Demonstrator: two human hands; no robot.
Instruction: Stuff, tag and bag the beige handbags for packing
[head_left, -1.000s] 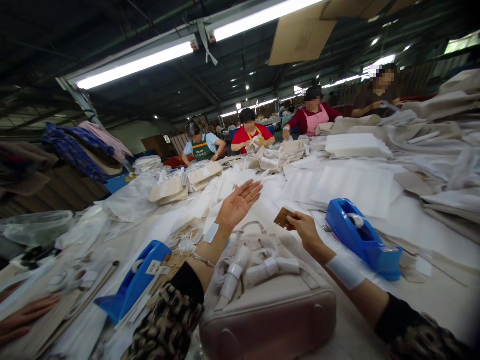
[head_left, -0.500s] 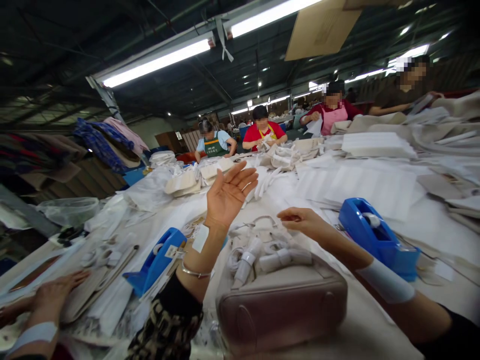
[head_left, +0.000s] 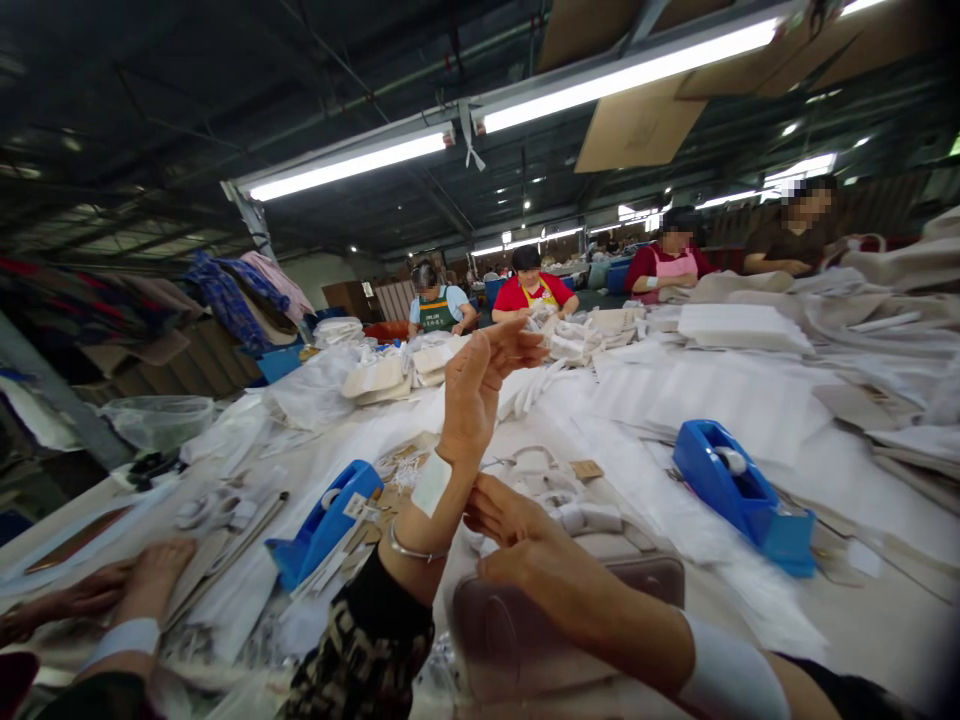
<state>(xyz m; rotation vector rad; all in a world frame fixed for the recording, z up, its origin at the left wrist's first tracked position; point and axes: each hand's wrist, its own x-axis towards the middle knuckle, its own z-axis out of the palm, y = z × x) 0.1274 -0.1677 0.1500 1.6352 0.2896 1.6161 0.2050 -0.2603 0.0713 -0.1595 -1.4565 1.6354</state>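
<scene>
My left hand (head_left: 480, 385) is raised upright over the table, fingers stretched out and holding nothing. A white strip of tape (head_left: 430, 484) sticks to its wrist above a thin bracelet. My right hand (head_left: 517, 540) reaches across, fingers extended, its fingertips at the left wrist beside the tape; nothing shows in it. Below both hands lies a pale pink handbag (head_left: 600, 585) with wrapped white handles (head_left: 581, 517). A small brown card (head_left: 586, 468) lies on the table beyond the bag.
One blue tape dispenser (head_left: 739, 495) stands on the right, another (head_left: 324, 522) on the left. A co-worker's hand (head_left: 146, 580) rests on flat pieces at lower left. White sheets and bags (head_left: 739, 325) pile up on the table; several people work at the far side.
My right hand let go of the brown card, which now lies on the table, and moved left to my left wrist. The left hand rose and turned edge-on. The view shifted.
</scene>
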